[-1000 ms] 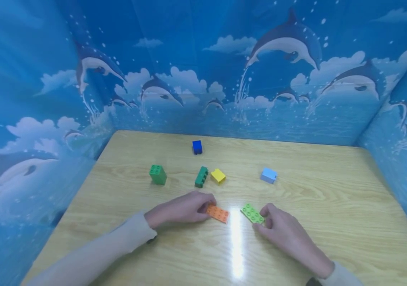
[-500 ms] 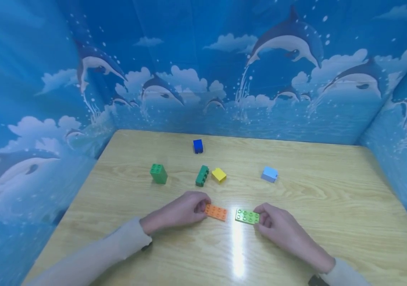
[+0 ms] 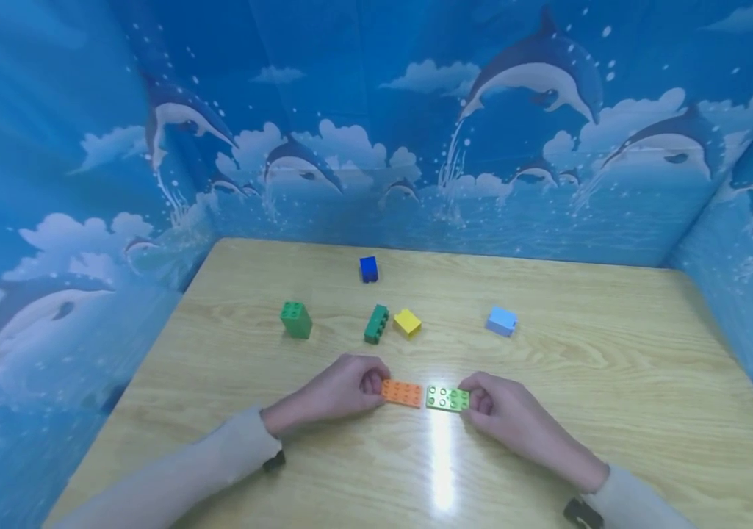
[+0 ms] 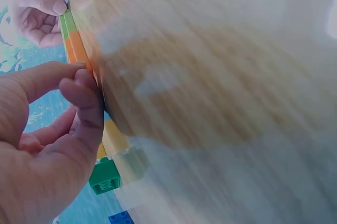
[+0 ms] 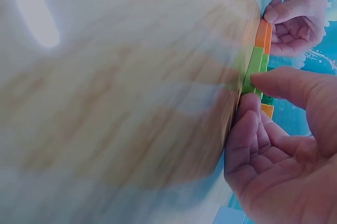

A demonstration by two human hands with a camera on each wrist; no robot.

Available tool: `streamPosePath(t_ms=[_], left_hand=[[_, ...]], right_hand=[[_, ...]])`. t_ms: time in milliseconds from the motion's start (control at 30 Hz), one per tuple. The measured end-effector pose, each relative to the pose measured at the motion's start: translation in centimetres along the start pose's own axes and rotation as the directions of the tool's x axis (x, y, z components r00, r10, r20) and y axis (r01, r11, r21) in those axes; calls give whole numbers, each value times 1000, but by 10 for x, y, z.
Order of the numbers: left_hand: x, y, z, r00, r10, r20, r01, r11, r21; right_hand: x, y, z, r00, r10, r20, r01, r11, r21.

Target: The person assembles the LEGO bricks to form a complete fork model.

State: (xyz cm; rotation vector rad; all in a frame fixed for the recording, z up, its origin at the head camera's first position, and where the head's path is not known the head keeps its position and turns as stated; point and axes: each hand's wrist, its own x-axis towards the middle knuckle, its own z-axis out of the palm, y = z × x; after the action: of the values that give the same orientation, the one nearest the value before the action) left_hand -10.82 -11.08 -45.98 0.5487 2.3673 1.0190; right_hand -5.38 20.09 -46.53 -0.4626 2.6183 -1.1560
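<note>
On the table in the head view, my left hand [image 3: 346, 386] pinches the left end of a flat orange building brick [image 3: 402, 393]. My right hand [image 3: 508, 411] pinches the right end of a flat light green building brick [image 3: 447, 398]. The two bricks lie end to end, studs up, with a thin gap between them. In the left wrist view, thumb and finger of the left hand [image 4: 58, 108] meet at the near end of the orange brick [image 4: 78, 49]. From the right wrist, the light green brick [image 5: 254, 69] shows between the right hand's thumb and fingers.
Beyond the hands stand a tall green brick [image 3: 296, 320], a dark green brick [image 3: 376, 324] on its side, a yellow brick [image 3: 407, 323], a light blue brick [image 3: 502, 321] and a dark blue brick [image 3: 368, 269]. A dolphin-print curtain [image 3: 376, 147] borders the wooden table [image 3: 614, 353].
My right hand has gripped the light green brick, turned it in line with the orange one and slid it left towards it. My left hand has turned the orange brick slightly.
</note>
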Motion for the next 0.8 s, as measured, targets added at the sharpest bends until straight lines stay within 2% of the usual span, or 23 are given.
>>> streamPosePath(t_ms=[467,800], left_hand=[[1,-1,4,1000,27,-14,-26,999,19],[3,-4,5,999,26,-25,-26,1000,11]], right_hand=[[4,-3,0,999,17,31,-18,999,37],[7,-2,-2,999,-25,44,24,999,33]])
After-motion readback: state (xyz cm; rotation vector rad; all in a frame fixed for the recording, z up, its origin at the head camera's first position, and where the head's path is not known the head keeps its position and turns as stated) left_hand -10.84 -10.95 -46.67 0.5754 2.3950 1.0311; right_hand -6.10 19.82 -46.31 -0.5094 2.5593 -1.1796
